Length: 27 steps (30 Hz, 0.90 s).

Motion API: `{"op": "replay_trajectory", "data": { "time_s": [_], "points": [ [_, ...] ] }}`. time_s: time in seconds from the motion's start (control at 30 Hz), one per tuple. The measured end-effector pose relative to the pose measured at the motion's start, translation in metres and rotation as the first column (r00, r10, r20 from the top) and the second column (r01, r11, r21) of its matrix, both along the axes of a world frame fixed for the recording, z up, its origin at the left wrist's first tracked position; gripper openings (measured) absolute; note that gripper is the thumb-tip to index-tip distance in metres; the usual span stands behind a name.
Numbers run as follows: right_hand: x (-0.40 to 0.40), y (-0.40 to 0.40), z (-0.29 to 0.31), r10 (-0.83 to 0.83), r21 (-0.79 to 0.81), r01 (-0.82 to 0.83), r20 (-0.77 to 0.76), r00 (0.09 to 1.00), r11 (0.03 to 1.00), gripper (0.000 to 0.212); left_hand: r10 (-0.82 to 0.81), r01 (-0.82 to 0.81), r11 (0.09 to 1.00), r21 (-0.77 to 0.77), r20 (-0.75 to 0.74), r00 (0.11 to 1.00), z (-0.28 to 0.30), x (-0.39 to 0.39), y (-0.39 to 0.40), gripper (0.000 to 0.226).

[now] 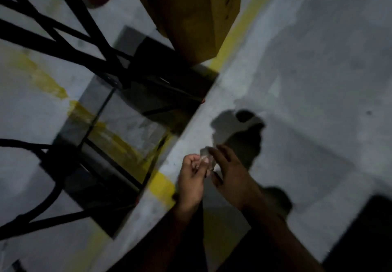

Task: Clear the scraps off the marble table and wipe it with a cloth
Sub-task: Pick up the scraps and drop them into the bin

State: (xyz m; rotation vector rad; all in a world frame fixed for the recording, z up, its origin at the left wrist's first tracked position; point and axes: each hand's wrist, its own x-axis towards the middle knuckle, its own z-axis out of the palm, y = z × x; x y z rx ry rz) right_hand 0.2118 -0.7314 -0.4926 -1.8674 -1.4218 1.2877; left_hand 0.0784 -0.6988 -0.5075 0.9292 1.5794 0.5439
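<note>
The frame is dim and blurred. A pale grey marble table (297,76) fills the right half. Just over its near left edge, my left hand (192,178) curls its fingers and pinches a small pale scrap (205,157). My right hand (230,170) sits right beside it, fingers stretched out, fingertips touching the same scrap. Both forearms come up from the bottom of the view. The hands cast a dark shadow on the table beyond them. No cloth shows.
A brown cardboard box (191,12) stands at the table's far left edge. Black metal chair frames (70,44) stand on the floor to the left, over yellow floor markings (118,140). A dark object (367,229) lies at the table's near right.
</note>
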Motion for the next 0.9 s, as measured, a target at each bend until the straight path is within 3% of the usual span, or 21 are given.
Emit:
{"op": "replay_trajectory", "data": {
  "time_s": [0.1,0.23,0.37,0.43,0.53,0.63,0.73,0.83,0.9],
  "points": [
    [0.009,-0.022,0.101,0.004,0.045,-0.002,-0.06,0.998,0.999,0.059,-0.002,0.002,1.0,0.01,0.045,0.999,0.111,0.015,-0.021,0.003],
    [0.012,-0.022,0.245,0.042,0.164,-0.04,-0.011,0.999,0.986,0.045,0.032,-0.041,0.997,0.069,0.13,0.991,0.267,0.015,-0.033,0.006],
    [-0.003,-0.003,0.368,0.142,0.247,-0.163,0.104,0.984,0.955,0.047,0.04,-0.047,0.978,0.203,0.038,0.998,0.396,-0.013,-0.027,0.006],
    [-0.014,0.006,0.41,0.179,0.321,-0.224,0.163,0.97,0.92,0.045,0.017,-0.014,0.962,0.273,-0.008,1.0,0.435,-0.033,-0.022,0.01],
    [-0.04,0.025,0.461,0.181,0.396,-0.252,0.208,0.961,0.883,0.047,0.009,-0.023,0.926,0.378,0.041,0.999,0.474,-0.07,-0.012,0.025],
    [-0.063,0.061,0.477,0.172,0.462,-0.294,0.288,0.942,0.837,0.044,0.046,-0.069,0.915,0.397,0.066,0.997,0.484,-0.104,0.01,0.038],
    [-0.082,0.109,0.478,0.237,0.342,-0.379,0.389,0.89,0.86,0.05,-0.044,0.177,0.849,0.498,-0.268,0.962,0.475,-0.143,0.036,0.042],
    [-0.101,0.141,0.466,0.266,0.232,-0.396,0.442,0.857,0.888,0.051,-0.122,0.548,0.733,0.404,-0.714,0.69,0.448,-0.185,0.051,0.045],
    [-0.107,0.148,0.456,0.296,0.211,-0.421,0.447,0.844,0.882,0.049,-0.165,0.646,0.704,0.296,-0.815,0.555,0.43,-0.208,0.052,0.046]
  ]
}}
